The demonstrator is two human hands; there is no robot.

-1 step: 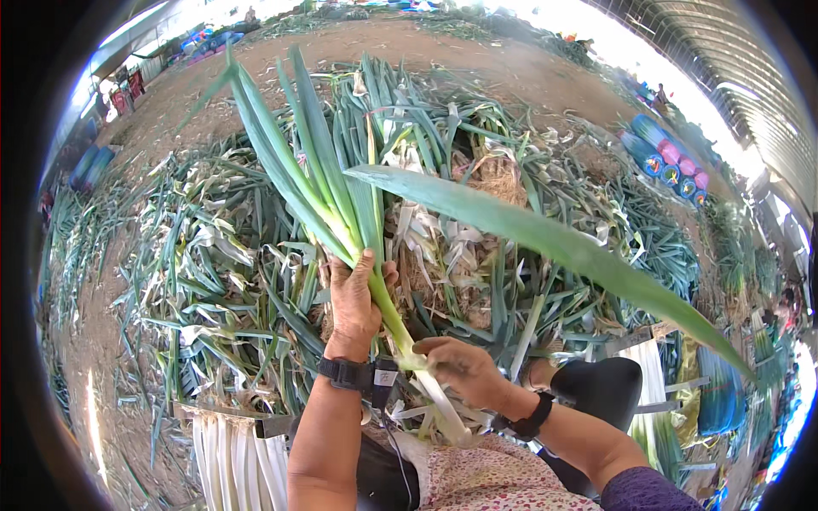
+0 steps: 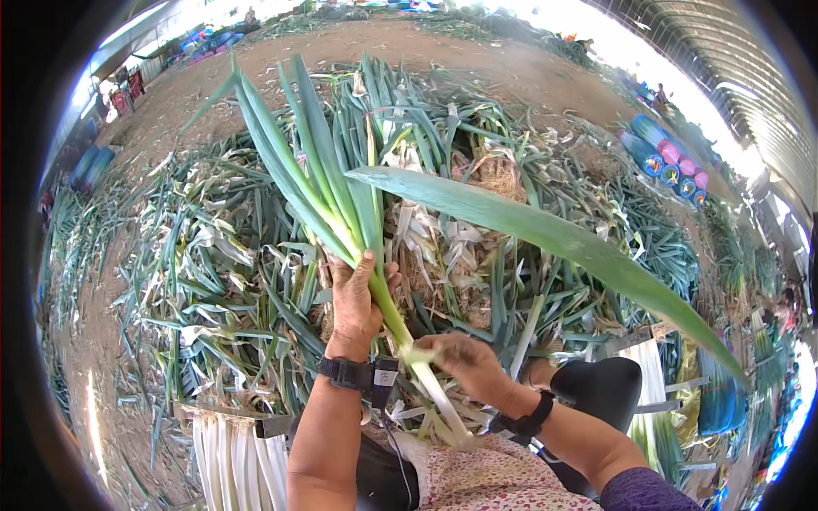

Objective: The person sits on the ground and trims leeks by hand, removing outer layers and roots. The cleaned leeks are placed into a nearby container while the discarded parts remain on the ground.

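A long green onion (image 2: 388, 311) slants across the middle, its green leaves fanned up and away, its white stem pointing down toward my lap. My left hand (image 2: 354, 298) is wrapped round it where the leaves join the stem. Lower down, my right hand (image 2: 469, 364) has its fingers pinched at a pale, slightly blurred strip of outer skin (image 2: 419, 353) standing off the stem. One broad green leaf (image 2: 545, 238) stretches across the view to the right, above my right arm; where it joins is unclear. The stem's lower end (image 2: 460, 436) lies close to my patterned clothing.
A heap of green onions and loose leaves (image 2: 213, 247) spreads before me. White stems lie in a metal-edged holder (image 2: 239, 451) at lower left, more white stems (image 2: 648, 375) at right. Wrapped blue and pink bundles (image 2: 669, 157) sit farther right. Brown ground (image 2: 375, 43) extends beyond.
My right hand has shifted slightly to the right, and the pale strip at its fingers stands farther off the stem. The left hand keeps its hold, almost unmoved.
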